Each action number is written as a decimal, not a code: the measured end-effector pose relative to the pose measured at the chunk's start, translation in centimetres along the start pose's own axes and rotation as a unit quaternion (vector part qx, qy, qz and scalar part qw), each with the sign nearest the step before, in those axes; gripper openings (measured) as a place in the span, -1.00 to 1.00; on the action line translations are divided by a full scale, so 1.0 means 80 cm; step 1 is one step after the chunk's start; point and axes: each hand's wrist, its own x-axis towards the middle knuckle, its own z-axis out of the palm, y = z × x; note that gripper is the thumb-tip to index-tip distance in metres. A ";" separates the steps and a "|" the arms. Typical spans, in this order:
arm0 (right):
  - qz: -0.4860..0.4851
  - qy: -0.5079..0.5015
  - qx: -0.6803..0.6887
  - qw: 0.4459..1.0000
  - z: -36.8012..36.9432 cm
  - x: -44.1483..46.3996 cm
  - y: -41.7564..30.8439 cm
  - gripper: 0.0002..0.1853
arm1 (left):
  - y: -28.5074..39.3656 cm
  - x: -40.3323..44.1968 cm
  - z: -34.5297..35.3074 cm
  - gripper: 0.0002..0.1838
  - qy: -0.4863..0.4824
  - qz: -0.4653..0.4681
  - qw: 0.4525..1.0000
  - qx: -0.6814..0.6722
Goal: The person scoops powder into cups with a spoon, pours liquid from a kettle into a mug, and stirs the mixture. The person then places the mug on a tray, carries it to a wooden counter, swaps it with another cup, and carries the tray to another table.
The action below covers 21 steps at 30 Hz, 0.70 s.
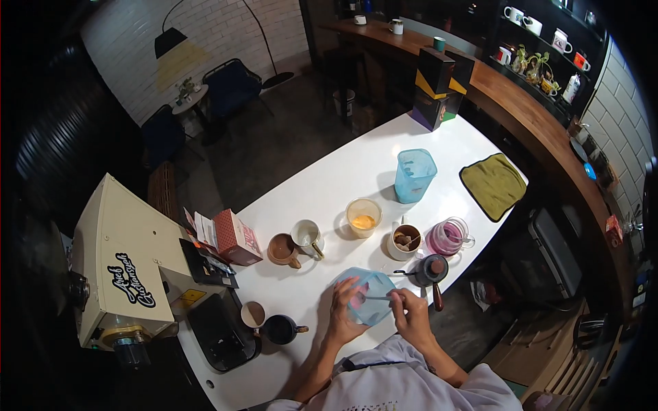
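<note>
A translucent light-blue plastic container (375,312) is near my body at the table's front edge, its opening facing up toward me. My left hand (343,314) grips its left side, the fingers wrapped over the rim. Something pink shows inside, partly covered by those fingers. With my right hand (411,316) I pinch the handle of a spoon (378,298), which reaches into the container. Just beyond the right hand sits a small dark pot (432,268) with a wooden handle. A glass mug with pink contents (449,237) and a mug with tea bags (405,242) stand behind it.
On the white table (295,195) are a cup with something yellow (363,218), a blue pitcher (415,176), a green cloth (493,186) and several mugs, including a brown one (282,251) and a black one (279,329). A cream grinder (127,264) stands left; dark boxes (436,89) stand at the far end.
</note>
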 end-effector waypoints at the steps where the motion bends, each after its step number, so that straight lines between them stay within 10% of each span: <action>1: 0.026 0.025 0.039 0.999 -0.002 -0.001 -0.002 -0.91 | 0.001 0.005 -0.005 0.07 0.003 -0.020 1.000 -0.018; 5: -0.140 0.004 -0.060 0.988 -0.038 0.001 -0.024 -0.86 | 0.008 0.013 -0.016 0.11 -0.008 -0.109 0.993 -0.043; 21: -0.201 -0.052 -0.074 0.976 -0.057 -0.014 -0.020 -0.73 | 0.016 0.042 -0.041 0.03 -0.015 -0.046 0.999 0.008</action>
